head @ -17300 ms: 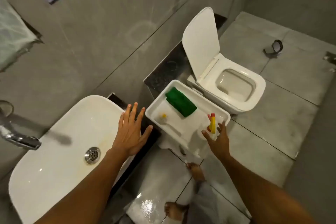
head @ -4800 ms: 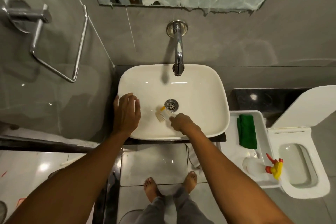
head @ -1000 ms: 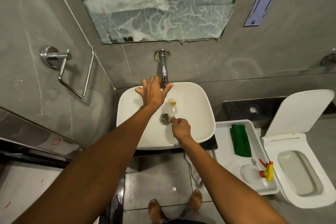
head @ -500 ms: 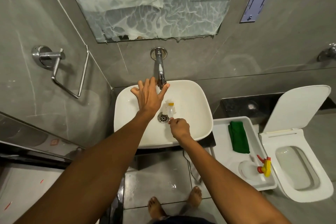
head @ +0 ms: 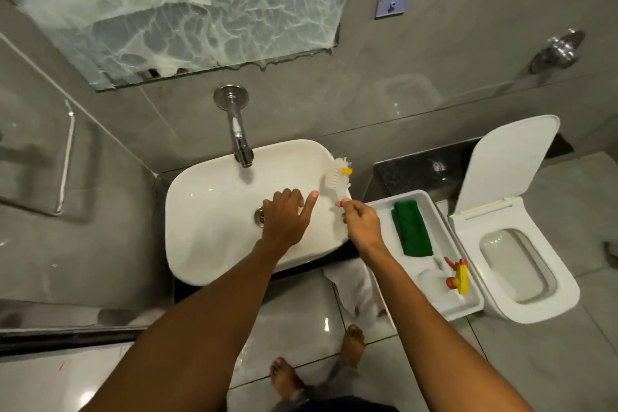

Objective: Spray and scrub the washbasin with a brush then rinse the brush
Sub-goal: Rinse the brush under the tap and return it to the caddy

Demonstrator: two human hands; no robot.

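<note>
My right hand [head: 363,222]: grip clenched on the thin handle of the white-bristled plastic scrubbing brush with yellow tip [head: 337,177], head raised over the white ceramic washbasin's [head: 200,244] right rim. Left hand [head: 287,217]: released, fingers spread above the basin. Brush likely light, stiff, slippery when wet; best held mid-handle.

The dark surface [head: 418,174] carries the white washbasin [head: 214,244], which sits under the left fingers [head: 312,201]. Right of the right fingers [head: 346,202] stands a white tray [head: 431,207], though what carries it cannot be told. In the tray lie 2 things: a folded green cloth [head: 411,231], just right of those fingers, and a spray bottle [head: 448,278] with a yellow and red head, nearer the person and further right. The grey tiled floor [head: 301,321] below bears 2 bare feet [head: 354,341] and the white toilet [head: 521,261], far right of both sets of fingers.
</note>
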